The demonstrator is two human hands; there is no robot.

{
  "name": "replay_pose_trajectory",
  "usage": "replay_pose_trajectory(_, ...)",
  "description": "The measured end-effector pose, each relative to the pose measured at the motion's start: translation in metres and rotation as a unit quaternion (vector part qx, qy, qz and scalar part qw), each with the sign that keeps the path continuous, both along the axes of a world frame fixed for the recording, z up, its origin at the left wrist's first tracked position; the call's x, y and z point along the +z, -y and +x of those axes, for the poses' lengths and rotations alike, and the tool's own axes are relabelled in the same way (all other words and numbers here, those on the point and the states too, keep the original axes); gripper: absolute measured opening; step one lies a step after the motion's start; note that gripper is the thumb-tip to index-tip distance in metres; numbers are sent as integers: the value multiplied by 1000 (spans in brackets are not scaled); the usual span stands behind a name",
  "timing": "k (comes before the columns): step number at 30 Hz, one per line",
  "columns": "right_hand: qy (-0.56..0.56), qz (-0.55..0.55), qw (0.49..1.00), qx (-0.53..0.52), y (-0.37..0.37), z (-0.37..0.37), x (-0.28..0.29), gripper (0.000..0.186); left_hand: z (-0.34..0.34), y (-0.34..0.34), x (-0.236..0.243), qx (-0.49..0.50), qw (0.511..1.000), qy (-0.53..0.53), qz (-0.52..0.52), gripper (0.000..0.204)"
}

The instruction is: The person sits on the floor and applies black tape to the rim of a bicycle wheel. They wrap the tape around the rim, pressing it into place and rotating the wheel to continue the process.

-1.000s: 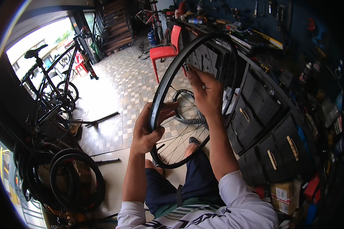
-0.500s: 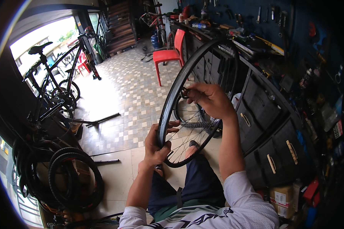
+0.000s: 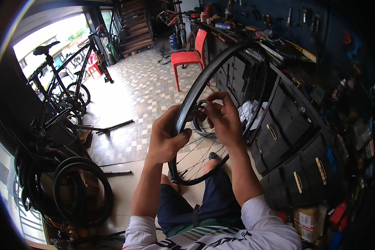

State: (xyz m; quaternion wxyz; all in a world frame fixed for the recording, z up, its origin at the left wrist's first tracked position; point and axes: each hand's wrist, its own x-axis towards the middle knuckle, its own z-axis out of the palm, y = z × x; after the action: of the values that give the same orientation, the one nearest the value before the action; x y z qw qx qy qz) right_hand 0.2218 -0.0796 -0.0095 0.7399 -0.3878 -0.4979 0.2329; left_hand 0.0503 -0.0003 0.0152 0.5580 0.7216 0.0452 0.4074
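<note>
A bicycle wheel (image 3: 188, 110) with a black rim and thin spokes stands tilted in front of me, above my knees. My left hand (image 3: 164, 135) is wrapped round its near left side, thumb on the inner face and fingers over the rim. Inside the wheel, my right hand (image 3: 224, 123) pinches a small dark, curved part (image 3: 201, 102) with a notched-looking edge, close to the left fingertips. Its exact kind is too small to make out, and the fingers partly cover it. My right hand also hides the wheel's middle.
A red chair (image 3: 189, 57) stands ahead on the tiled floor. Bicycles (image 3: 66, 79) and a pile of tyres (image 3: 81, 191) are at left. On the right runs a dark cabinet (image 3: 285, 121), tools cluttering its top. A cardboard box (image 3: 306, 223) sits low right.
My left hand has slid up the rim, its fingers now close to the right hand. My right hand has shifted slightly down and left, fingers bunched on the small dark part.
</note>
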Motion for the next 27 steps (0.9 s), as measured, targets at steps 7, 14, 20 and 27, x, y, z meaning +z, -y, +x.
replay_pose_trajectory(7, 86, 30, 983, -161, -18, -19, -10, 26, 0, 2, -4, -3, 999, 17, -27, 63)
replay_pose_trajectory(14, 431, 191, 790, -393, -11, -7, -12, 41, -1, -10, -12, 29, 999, 13, 1, 64)
replay_pose_trajectory(20, 1, 55, 998, -12, -10, -7, -14, 28, 0, -6, -6, 10, 999, 6, 38, 66)
replay_pose_trajectory(27, -47, -35, 996, -69, -15, -11, 1, 21, 0, -1, -6, 24, 1000, -14, 12, 68)
